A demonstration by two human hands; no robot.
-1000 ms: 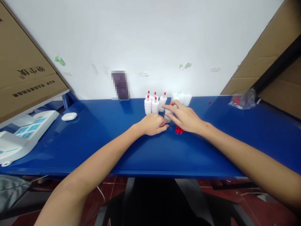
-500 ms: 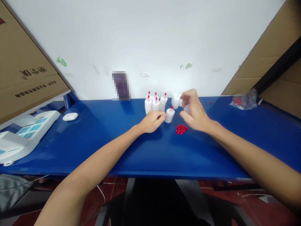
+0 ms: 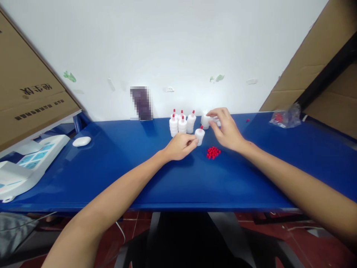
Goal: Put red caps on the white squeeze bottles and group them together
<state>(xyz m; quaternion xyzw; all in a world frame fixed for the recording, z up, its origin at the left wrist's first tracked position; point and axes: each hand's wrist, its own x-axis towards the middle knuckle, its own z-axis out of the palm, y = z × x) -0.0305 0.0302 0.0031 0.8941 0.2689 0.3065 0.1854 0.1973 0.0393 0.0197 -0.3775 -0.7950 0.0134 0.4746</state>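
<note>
My left hand (image 3: 181, 146) is closed, thumb and finger pinching the side of a small white squeeze bottle (image 3: 199, 137) with a red tip, which stands upright on the blue table. To the right, my right hand (image 3: 225, 128) has its thumb and fingers apart beside a white bottle (image 3: 205, 121) without a visible red tip. More white can be seen partly hidden behind that hand. A group of several white bottles (image 3: 182, 125) with red tips stands behind my left hand. A pile of small red caps (image 3: 213, 152) lies on the table between my hands.
A clear plastic bag (image 3: 287, 117) with red pieces lies at the back right, and a single red cap (image 3: 247, 120) lies nearer the wall. On the left are a white earbud case (image 3: 81, 141) and a white power strip (image 3: 36, 158). Cardboard (image 3: 30, 74) stands at the left.
My right hand has moved left and its fingers now come close to the white bottle at the back. My left hand stays at the red-tipped bottle. The view has shifted slightly.
</note>
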